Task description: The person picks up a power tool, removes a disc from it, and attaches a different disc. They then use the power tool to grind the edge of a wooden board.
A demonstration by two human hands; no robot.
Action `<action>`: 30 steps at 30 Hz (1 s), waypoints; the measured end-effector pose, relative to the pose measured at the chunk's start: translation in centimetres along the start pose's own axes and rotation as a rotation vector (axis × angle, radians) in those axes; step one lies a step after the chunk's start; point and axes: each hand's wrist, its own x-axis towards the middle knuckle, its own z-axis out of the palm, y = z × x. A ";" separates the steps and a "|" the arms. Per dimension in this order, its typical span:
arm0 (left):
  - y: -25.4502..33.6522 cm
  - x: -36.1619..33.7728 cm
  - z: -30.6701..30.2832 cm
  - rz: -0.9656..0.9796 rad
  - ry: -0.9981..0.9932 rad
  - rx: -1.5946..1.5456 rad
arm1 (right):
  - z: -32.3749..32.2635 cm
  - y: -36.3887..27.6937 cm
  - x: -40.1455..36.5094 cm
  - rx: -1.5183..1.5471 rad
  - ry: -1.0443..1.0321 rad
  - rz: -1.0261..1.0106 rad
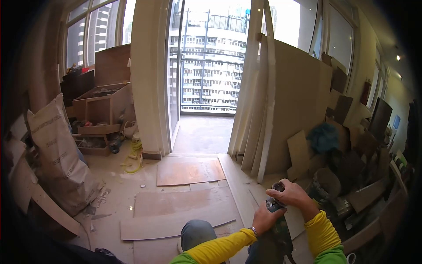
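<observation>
A dark green angle grinder (280,229) stands in front of me on the right, its metal head pointing away and its body running back toward my knee. My left hand (266,218), with a bracelet or watch at the wrist, is closed around the grinder just behind the head. The fingers of my right hand (295,196) are closed on the round disc (278,188) at the front of the head. Both forearms are in yellow sleeves.
Wood panels (189,170) lie on the floor ahead, before an open balcony door. At the left lean a white sack (61,149) and boards; wooden boxes (99,110) stand behind. Yellow cord (133,158) lies near the pillar. Offcuts and a bucket (326,182) crowd the right.
</observation>
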 end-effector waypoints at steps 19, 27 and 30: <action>-0.3 0.8 1.3 0.150 0.025 -0.066 | 7.2 2.9 1.9 0.289 0.365 0.061; -0.3 2.2 0.9 0.222 -0.136 -0.155 | 7.7 4.6 3.1 0.183 0.440 -0.182; -0.9 2.6 1.4 0.208 -0.083 -0.123 | 7.4 4.8 3.1 0.193 0.423 -0.214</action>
